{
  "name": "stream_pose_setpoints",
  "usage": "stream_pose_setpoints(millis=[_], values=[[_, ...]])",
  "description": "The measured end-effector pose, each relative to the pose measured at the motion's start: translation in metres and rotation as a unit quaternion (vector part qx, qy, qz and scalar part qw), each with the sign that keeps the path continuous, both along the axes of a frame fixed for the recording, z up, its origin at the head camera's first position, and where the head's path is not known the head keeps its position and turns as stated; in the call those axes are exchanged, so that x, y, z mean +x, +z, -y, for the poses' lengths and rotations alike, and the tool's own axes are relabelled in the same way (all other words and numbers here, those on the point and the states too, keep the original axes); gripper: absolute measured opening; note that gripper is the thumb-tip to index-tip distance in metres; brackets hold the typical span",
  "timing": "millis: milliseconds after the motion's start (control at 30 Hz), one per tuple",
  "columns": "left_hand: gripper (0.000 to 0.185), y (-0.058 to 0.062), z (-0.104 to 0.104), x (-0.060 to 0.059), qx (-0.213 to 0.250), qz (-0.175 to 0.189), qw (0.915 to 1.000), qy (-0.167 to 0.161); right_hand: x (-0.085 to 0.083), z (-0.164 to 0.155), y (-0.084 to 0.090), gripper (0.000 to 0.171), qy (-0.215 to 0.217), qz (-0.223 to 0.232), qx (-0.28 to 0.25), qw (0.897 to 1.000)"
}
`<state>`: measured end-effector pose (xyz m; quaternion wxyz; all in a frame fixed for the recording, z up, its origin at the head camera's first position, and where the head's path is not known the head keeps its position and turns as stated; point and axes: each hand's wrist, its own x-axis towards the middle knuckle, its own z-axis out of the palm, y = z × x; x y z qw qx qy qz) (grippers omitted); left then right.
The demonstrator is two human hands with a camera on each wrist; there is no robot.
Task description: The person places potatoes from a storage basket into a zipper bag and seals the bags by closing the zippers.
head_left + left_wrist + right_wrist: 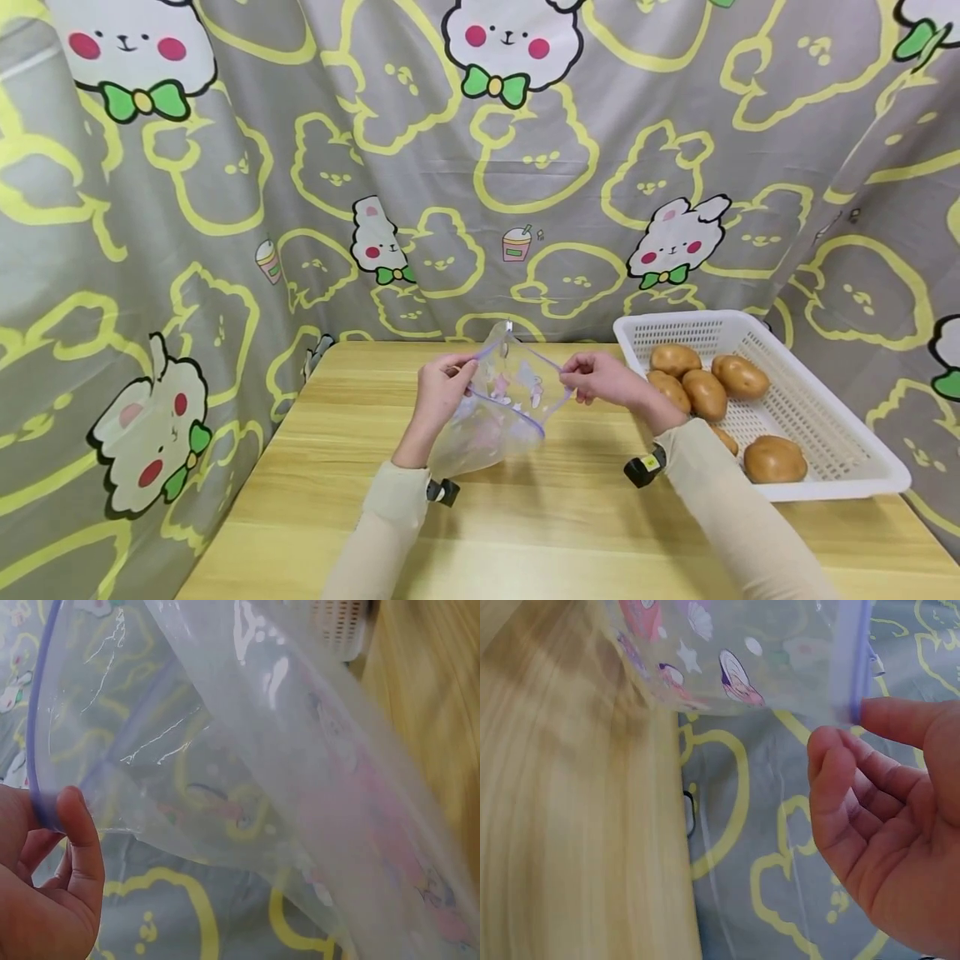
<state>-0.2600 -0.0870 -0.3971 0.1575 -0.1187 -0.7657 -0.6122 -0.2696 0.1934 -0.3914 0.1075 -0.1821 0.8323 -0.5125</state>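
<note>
Nearest to me, two forearms in pale beige sleeves reach out over the light wooden surface (525,517), each with a small black device strapped at the wrist. My left hand (442,392) pinches one side of the purple-edged mouth of a clear plastic zip bag printed with pink and white shells (498,408); the left wrist view shows the thumb (79,832) pressed onto that purple rim strip. My right hand (603,379) pinches the opposite side of the rim, and the right wrist view has the thumb and curled fingers (840,795) closed on the strip. So both sets of fingers are grasping the bag, which hangs between them above the middle of the surface with its mouth pulled wide; I cannot tell whether its lower end touches the wood.

Farther out, by the right edge, stands a white perforated plastic basket (832,467) holding several brown potatoes (774,459). Beyond the far edge hangs a grey curtain printed with yellow outlines and white rabbits (525,167).
</note>
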Motion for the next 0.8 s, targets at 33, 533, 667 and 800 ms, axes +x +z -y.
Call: stream_pose_setpoints(millis=[33, 533, 667, 800], values=[[0.012, 0.0, -0.001, 0.0, -0.005, -0.005, 1.0, 0.002, 0.0, -0.003, 0.002, 0.018, -0.001, -0.003, 0.005, 1.0], [0.012, 0.001, -0.007, 0.0, -0.043, -0.026, 0.9987, 0.008, -0.007, -0.088, 0.023, 0.023, -0.052, -0.062, 0.114, 0.99], [0.012, 0.0, -0.007, -0.001, -0.039, -0.024, 0.9989, 0.007, -0.013, -0.106, 0.016, 0.023, -0.038, -0.1, 0.136, 0.985], [0.013, -0.001, -0.007, -0.001, -0.032, -0.029, 0.9991, 0.002, -0.017, -0.121, 0.008, 0.029, -0.005, -0.122, 0.169, 0.978]])
